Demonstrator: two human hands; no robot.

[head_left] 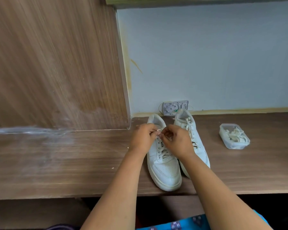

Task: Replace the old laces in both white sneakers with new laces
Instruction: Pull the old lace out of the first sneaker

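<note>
Sneakers stand side by side on the wooden surface (73, 163), and on the left sneaker (163, 165) both the left hand (142, 137) and right hand (177, 141) pinch the lace (159, 130) at the top eyelets, seemingly undoing it; next, pull it free eyelet by eyelet.

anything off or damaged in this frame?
Wall socket plate behind the right sneaker looks broken open, with thin wires sticking out. The wooden panel and desk carry whitish scuffs. Shoes upright; laces stay in the container.
</note>
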